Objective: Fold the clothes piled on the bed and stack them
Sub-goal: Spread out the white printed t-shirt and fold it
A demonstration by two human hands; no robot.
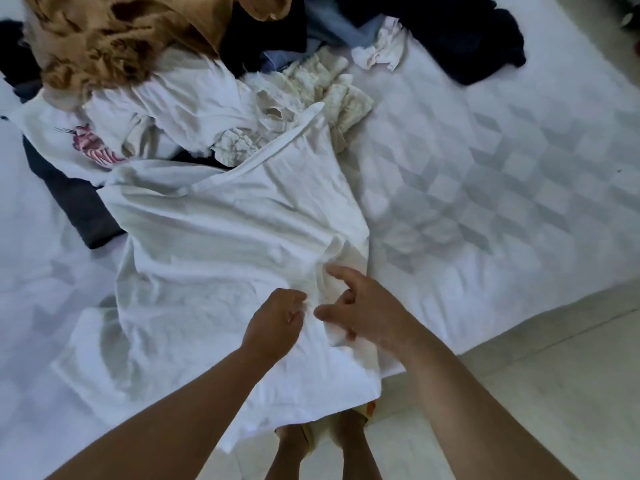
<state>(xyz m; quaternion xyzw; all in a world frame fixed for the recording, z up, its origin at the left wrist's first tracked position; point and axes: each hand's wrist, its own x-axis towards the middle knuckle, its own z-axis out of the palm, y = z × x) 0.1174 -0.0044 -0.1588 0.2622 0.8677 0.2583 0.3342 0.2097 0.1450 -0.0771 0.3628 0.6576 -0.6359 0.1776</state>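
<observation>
A large white garment (214, 244) lies spread and wrinkled over the near corner of the bed, its lower end hanging off the edge. My left hand (277, 320) has its fingers curled into a fold of this cloth near its right side. My right hand (356, 306) hovers just beside it with fingers spread and loosely bent, touching the same bunched area; whether it pinches cloth I cannot tell. Behind lies the pile of clothes (194, 98): white pieces, a cream lace piece (322, 88), a tan garment (114, 39) and dark ones.
The bed (485, 188) has a white checked cover, bare on the right. A dark navy garment (460, 36) lies at the far right, another dark piece (79, 202) at the left. Pale tiled floor (554, 393) and my feet (322, 441) show below the bed corner.
</observation>
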